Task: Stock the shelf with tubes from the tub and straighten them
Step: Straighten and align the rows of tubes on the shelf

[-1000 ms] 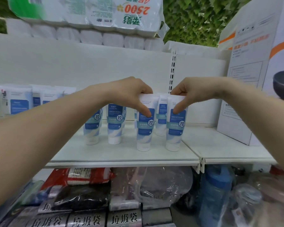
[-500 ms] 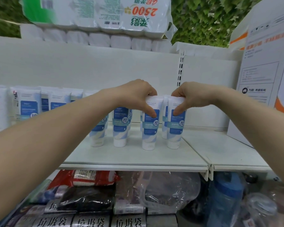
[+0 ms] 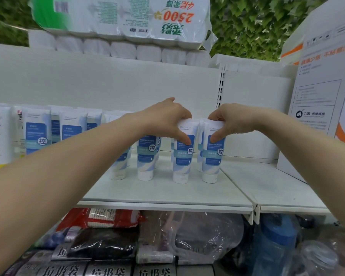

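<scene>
Several white tubes with blue labels stand cap-down in a row on the white shelf point(image 3: 167, 194). My left hand point(image 3: 167, 118) pinches the flat top of one front tube point(image 3: 182, 162), thumb on its label. My right hand point(image 3: 227, 122) pinches the top of the neighbouring front tube point(image 3: 211, 162) the same way. Both tubes stand upright with their caps on the shelf, more tubes right behind them. Two other tubes point(image 3: 145, 158) stand to the left, partly hidden by my left forearm. The tub is not in view.
More tubes point(image 3: 36, 134) line the shelf's left part. A large white carton point(image 3: 323, 92) stands on the right shelf section. Packs of toilet paper point(image 3: 118, 20) lie on the top shelf. Bagged goods and a blue bottle point(image 3: 275, 244) fill the shelf below.
The view has shifted, so the shelf now sits further right in frame. Both hands keep their pinch on the two front tubes, which stand a little closer to the row behind.
</scene>
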